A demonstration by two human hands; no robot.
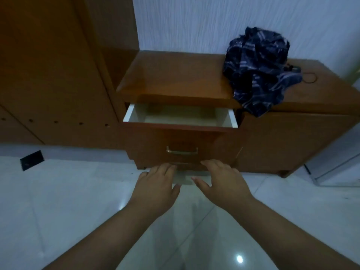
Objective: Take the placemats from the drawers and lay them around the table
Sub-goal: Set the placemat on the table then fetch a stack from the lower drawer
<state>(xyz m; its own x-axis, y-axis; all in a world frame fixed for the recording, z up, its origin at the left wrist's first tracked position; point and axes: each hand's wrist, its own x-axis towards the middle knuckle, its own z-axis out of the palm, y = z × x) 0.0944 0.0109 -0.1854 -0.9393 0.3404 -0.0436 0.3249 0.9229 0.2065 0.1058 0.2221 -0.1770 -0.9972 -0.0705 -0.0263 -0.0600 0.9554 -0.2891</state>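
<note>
— Placemats? None can be made out anywhere; the picture is dim and blurred.

— What do the drawers hold?

— Top drawer stands pulled out, its pale inside showing only bare bottom. Below it sits a shut drawer with a metal handle. The lowest drawer is mostly hidden behind the hands, so its contents cannot be told.

— And the hands?

— Left hand and right hand reach side by side toward that lowest drawer, fingers straight and spread, gripping nothing.

— Anything on the worktop?

— Crumpled dark patterned cloth at its right, far end.
</note>
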